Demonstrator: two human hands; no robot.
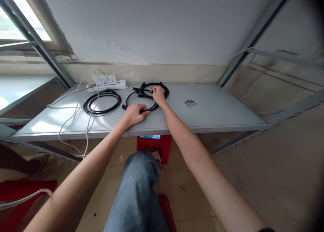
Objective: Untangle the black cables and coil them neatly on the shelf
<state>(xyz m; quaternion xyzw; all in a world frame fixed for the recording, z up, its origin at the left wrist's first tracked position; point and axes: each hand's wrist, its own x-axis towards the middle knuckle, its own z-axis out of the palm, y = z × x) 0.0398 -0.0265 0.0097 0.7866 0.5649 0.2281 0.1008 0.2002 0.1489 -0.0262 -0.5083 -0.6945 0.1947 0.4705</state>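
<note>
Head view: the left hand (136,114) lies near the middle of the table's (222,110) front edge, thumb and fingers closed on a loop (153,108) of black cable. The right hand (157,93) is nearer the back edge, its fingertips drawn together at a black coil (167,90); they seem to pinch it, though that spot is too small to be sure. Loop and coil overlap, with plugs on their left side. Toward the table's left end a black ring (102,112) of cable lies flat, in front of the power strip (119,85) by the back edge. A white wire (89,119) crosses the ring and hangs past the front edge. Thin black ties (190,103) lie nearer the right end, apart from the coil.
</note>
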